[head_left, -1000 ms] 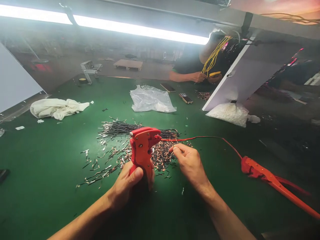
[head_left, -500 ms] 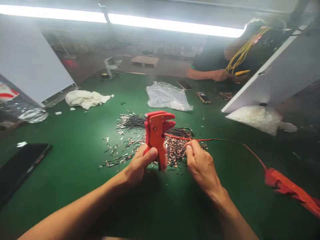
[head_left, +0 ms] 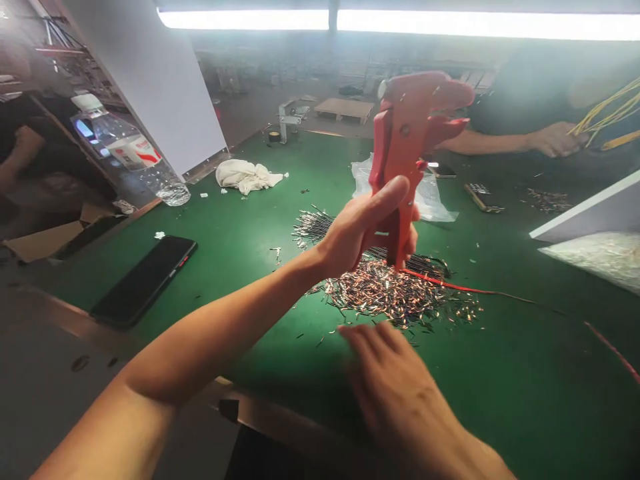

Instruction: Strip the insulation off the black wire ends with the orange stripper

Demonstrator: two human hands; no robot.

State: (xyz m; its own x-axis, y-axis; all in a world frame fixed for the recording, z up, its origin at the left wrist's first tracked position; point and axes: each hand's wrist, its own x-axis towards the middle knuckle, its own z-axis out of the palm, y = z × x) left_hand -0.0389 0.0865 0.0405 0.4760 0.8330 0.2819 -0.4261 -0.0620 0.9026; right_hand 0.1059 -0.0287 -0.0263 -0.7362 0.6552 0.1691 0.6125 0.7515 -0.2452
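My left hand [head_left: 370, 223] is wrapped round the handles of a red wire stripper [head_left: 405, 123], holding it upright above the table with its jaws pointing right. Below it lies a heap of short black wire offcuts with copper-coloured ends [head_left: 385, 293]. A bundle of black wires [head_left: 313, 223] rests behind the heap, partly covered by my left hand. Across the heap a red wire [head_left: 465, 289] runs off to the right. My right hand [head_left: 395, 373], slightly blurred, is near the heap's front edge with its fingers stretched out and nothing in them.
A black phone [head_left: 145, 280] and a tilted water bottle [head_left: 133, 150] are at the left. A white cloth [head_left: 245, 176], a clear plastic bag [head_left: 435, 200] and a keypad phone [head_left: 483, 198] lie farther back. Across the green table [head_left: 240, 267], another person's hand [head_left: 557, 139] holds yellow wires.
My left hand has raised the wire stripper. My right hand has moved away from the red wire towards me, and its fingers have opened. The view has turned left.
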